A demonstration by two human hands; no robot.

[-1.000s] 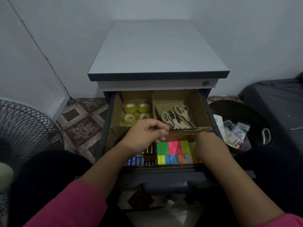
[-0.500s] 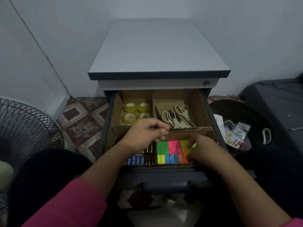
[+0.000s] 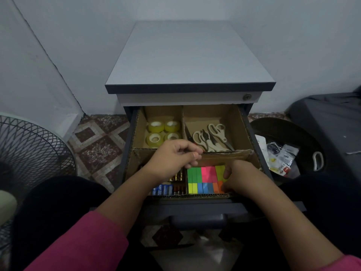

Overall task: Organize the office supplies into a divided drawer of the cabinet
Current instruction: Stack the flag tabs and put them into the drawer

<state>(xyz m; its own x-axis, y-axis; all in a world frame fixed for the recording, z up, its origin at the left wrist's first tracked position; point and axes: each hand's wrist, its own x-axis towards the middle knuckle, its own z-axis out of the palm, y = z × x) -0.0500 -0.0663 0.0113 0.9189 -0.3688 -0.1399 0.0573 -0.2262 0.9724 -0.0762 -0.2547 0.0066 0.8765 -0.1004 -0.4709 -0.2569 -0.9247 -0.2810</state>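
Drawer (image 3: 252, 133) open, four cardboard sections

Your left hand (image 3: 173, 159) hangs over the batteries (image 3: 166, 189), fingers curled; grip contents: cannot tell. Your right hand (image 3: 240, 178) pinches the sticky notes (image 3: 205, 179) in the front-right section. Tape rolls (image 3: 163, 132) rear-left, scissors (image 3: 210, 137) rear-right.

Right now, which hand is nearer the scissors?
Left. The left hand hovers at the cardboard divider beside the scissors; the right hand is lower, on the sticky notes in the near compartment.
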